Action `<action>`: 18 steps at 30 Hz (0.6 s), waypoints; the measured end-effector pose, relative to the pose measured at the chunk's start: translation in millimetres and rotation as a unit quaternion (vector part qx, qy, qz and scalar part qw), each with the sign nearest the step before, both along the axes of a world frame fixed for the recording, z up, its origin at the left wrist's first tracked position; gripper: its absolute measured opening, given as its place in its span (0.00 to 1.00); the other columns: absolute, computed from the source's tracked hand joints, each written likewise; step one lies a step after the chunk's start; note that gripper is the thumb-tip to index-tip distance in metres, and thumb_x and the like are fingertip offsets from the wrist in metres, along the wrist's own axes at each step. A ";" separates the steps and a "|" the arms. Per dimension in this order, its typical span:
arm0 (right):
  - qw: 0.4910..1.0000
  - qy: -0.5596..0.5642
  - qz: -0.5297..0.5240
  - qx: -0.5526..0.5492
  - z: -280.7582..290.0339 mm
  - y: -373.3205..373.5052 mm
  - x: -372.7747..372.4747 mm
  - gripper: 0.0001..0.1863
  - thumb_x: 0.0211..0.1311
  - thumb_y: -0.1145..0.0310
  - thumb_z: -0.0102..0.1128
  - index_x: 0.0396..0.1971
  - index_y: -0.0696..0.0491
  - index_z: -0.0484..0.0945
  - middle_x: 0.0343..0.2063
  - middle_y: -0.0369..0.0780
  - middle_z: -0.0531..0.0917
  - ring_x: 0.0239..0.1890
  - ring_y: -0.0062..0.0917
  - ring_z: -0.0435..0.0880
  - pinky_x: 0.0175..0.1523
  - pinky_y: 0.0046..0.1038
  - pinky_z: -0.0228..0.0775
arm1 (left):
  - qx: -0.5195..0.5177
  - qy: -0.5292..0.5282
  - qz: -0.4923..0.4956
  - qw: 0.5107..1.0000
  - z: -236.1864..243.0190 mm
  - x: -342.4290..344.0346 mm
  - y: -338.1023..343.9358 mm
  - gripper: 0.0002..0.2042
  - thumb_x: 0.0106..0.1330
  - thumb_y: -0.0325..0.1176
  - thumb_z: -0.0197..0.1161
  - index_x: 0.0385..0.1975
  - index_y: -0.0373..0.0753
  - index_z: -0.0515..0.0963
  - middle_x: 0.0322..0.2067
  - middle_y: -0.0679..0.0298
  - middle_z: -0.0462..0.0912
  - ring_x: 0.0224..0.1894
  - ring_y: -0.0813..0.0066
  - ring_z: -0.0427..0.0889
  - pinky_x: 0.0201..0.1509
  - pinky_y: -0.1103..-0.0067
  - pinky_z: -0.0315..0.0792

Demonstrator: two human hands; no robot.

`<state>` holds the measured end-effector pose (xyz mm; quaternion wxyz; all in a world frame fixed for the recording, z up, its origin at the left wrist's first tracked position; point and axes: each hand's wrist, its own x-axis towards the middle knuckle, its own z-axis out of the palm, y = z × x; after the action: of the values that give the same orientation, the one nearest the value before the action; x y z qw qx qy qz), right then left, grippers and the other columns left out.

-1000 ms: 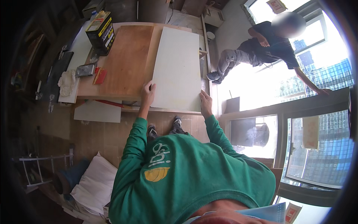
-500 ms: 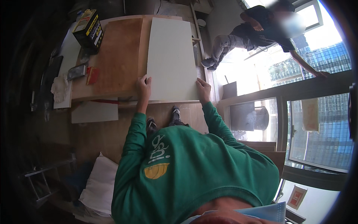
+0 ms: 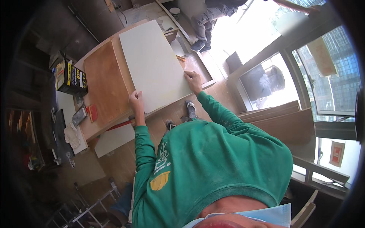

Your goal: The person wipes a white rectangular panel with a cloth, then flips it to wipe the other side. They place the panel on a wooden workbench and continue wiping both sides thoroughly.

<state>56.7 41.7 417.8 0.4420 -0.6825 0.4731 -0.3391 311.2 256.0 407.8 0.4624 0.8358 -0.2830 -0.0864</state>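
A long white panel (image 3: 154, 64) lies on the workbench (image 3: 95, 131) in front of me. My left hand (image 3: 136, 101) is closed at the panel's near left edge, thumb and fingers pinched together. On the opposite long edge, my right hand (image 3: 194, 80) grips the near right part with bent fingers. The fingertips are partly hidden at both edges. Left of the panel lies a reddish-brown board (image 3: 106, 79), flat on a paler sheet.
A black and yellow tin (image 3: 72, 79) stands at the bench's left, near a red scraper-like piece (image 3: 91, 113) and a crumpled white cloth (image 3: 72, 136). Another person (image 3: 203, 26) is by the window at the far right. Brown boards (image 3: 285, 123) lean at right; a metal ladder (image 3: 91, 211) is lower left.
My view has turned, so the bench and panel now appear slanted. Both hands remain at the panel's long edges. The other person sits higher in the picture, partly cut off.
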 end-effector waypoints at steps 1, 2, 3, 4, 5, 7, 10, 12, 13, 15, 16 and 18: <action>1.000 0.004 -0.007 0.001 1.2 2.6 1.1 0.16 0.63 0.64 0.66 0.47 0.55 0.88 0.41 0.47 0.87 0.42 0.33 0.87 0.52 0.33 0.77 | -0.019 0.004 0.001 1.000 -0.3 -0.1 0.1 0.15 0.64 0.35 0.69 0.26 0.28 0.75 0.21 0.56 0.73 0.23 0.62 0.69 0.32 0.66 0.67; 1.000 -0.011 -0.014 0.015 2.1 7.2 1.9 0.15 0.63 0.64 0.66 0.46 0.55 0.88 0.41 0.47 0.87 0.42 0.33 0.87 0.51 0.33 0.77 | -0.038 0.008 0.002 0.999 -0.3 0.1 1.0 0.16 0.64 0.35 0.69 0.25 0.28 0.74 0.20 0.56 0.73 0.23 0.63 0.69 0.31 0.66 0.67; 0.999 -0.027 -0.022 0.025 5.6 9.5 3.2 0.15 0.63 0.65 0.66 0.46 0.55 0.88 0.41 0.47 0.87 0.42 0.34 0.87 0.51 0.33 0.77 | -0.034 0.012 -0.001 0.999 0.5 1.0 1.0 0.16 0.64 0.36 0.69 0.25 0.28 0.73 0.20 0.57 0.73 0.23 0.64 0.69 0.31 0.66 0.67; 0.998 -0.042 -0.030 0.033 6.2 10.3 1.3 0.14 0.63 0.65 0.66 0.45 0.55 0.89 0.40 0.47 0.87 0.41 0.34 0.87 0.51 0.33 0.77 | -0.032 0.018 -0.004 0.999 0.6 -0.3 0.8 0.17 0.64 0.36 0.69 0.25 0.29 0.73 0.19 0.58 0.72 0.23 0.64 0.69 0.31 0.67 0.67; 0.998 -0.030 -0.034 0.033 6.5 12.4 -1.3 0.14 0.63 0.65 0.67 0.45 0.55 0.89 0.41 0.48 0.87 0.42 0.35 0.87 0.51 0.32 0.77 | -0.029 0.024 -0.007 0.999 0.7 -1.7 1.8 0.17 0.64 0.36 0.70 0.25 0.29 0.73 0.19 0.58 0.72 0.23 0.65 0.69 0.31 0.67 0.67; 0.999 -0.013 -0.031 0.026 9.5 11.5 0.4 0.14 0.62 0.65 0.67 0.44 0.56 0.89 0.41 0.48 0.87 0.42 0.36 0.88 0.51 0.32 0.78 | -0.002 -0.010 -0.008 1.000 -4.2 2.1 2.8 0.17 0.64 0.36 0.70 0.25 0.29 0.72 0.18 0.59 0.69 0.22 0.64 0.67 0.30 0.67 0.66; 0.998 -0.005 -0.024 0.054 11.7 16.7 6.2 0.14 0.63 0.64 0.67 0.44 0.56 0.89 0.42 0.49 0.88 0.43 0.35 0.88 0.51 0.32 0.77 | 0.021 -0.037 -0.023 0.999 -18.1 16.3 12.5 0.18 0.64 0.37 0.70 0.24 0.30 0.70 0.17 0.59 0.64 0.22 0.64 0.63 0.29 0.67 0.65; 0.998 0.008 -0.042 0.036 0.6 13.2 3.2 0.13 0.64 0.63 0.68 0.43 0.55 0.89 0.40 0.48 0.88 0.42 0.35 0.88 0.51 0.34 0.77 | -0.009 -0.038 -0.014 0.999 -24.1 9.6 3.4 0.18 0.63 0.37 0.71 0.23 0.30 0.71 0.18 0.59 0.65 0.23 0.66 0.64 0.29 0.67 0.65; 0.999 0.019 -0.048 -0.004 -7.5 11.8 5.6 0.13 0.64 0.63 0.67 0.43 0.55 0.89 0.38 0.47 0.87 0.41 0.37 0.88 0.50 0.34 0.77 | 0.003 -0.020 -0.012 1.000 -26.9 14.9 0.7 0.16 0.62 0.36 0.71 0.25 0.29 0.74 0.19 0.58 0.69 0.23 0.68 0.67 0.29 0.67 0.67; 0.999 0.008 -0.045 -0.013 -9.6 12.9 2.8 0.14 0.64 0.64 0.67 0.44 0.55 0.88 0.38 0.47 0.87 0.41 0.36 0.88 0.51 0.34 0.77 | 0.003 -0.015 0.017 1.000 -22.3 5.4 -2.4 0.14 0.61 0.34 0.72 0.28 0.28 0.78 0.20 0.59 0.75 0.23 0.68 0.72 0.31 0.69 0.70; 0.999 -0.002 -0.040 -0.013 -6.9 12.2 4.9 0.14 0.64 0.64 0.67 0.45 0.56 0.88 0.38 0.47 0.87 0.41 0.36 0.88 0.51 0.34 0.77 | -0.021 -0.005 0.022 1.000 -21.2 6.2 -2.8 0.13 0.61 0.33 0.72 0.29 0.27 0.79 0.21 0.58 0.76 0.23 0.68 0.73 0.31 0.69 0.70; 1.000 -0.018 -0.025 -0.002 -0.9 11.5 10.0 0.14 0.64 0.65 0.66 0.46 0.56 0.88 0.38 0.47 0.87 0.41 0.36 0.87 0.52 0.34 0.77 | -0.057 0.019 0.037 0.998 -20.3 8.4 -0.7 0.12 0.61 0.31 0.71 0.31 0.26 0.80 0.22 0.58 0.78 0.23 0.68 0.75 0.31 0.69 0.72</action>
<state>66.8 53.2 416.9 0.4408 -0.6649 0.4811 -0.3635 319.6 255.3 387.6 0.5175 0.8162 -0.2476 -0.0685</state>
